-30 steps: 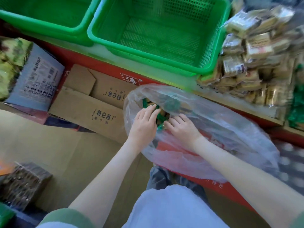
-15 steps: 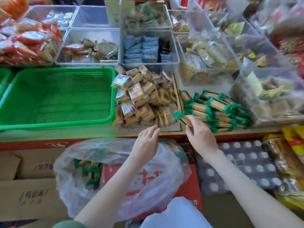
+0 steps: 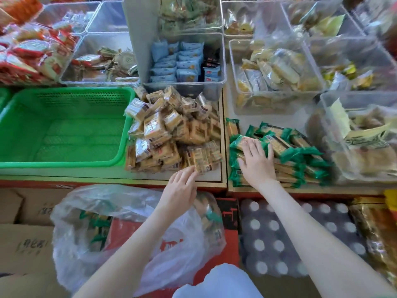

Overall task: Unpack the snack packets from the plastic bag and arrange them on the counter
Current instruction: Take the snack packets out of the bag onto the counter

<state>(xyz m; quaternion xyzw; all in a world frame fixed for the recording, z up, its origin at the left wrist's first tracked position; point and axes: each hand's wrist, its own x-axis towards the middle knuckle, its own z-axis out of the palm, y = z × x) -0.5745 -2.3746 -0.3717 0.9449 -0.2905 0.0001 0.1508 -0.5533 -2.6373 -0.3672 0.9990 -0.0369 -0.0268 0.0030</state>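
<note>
The right hand (image 3: 256, 162) lay flat, grasping nothing, on packets (image 3: 300, 155) beneath it, probably squaring them; the left hand (image 3: 180, 186), relaxed and empty, hung above the bag (image 3: 86, 244).

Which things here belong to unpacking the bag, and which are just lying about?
Part of the job: plastic bag, green packets, right hand resting on them, left hand.
Just lying about: green basket, brown packets, clear tubs, cardboard boxes.
</note>
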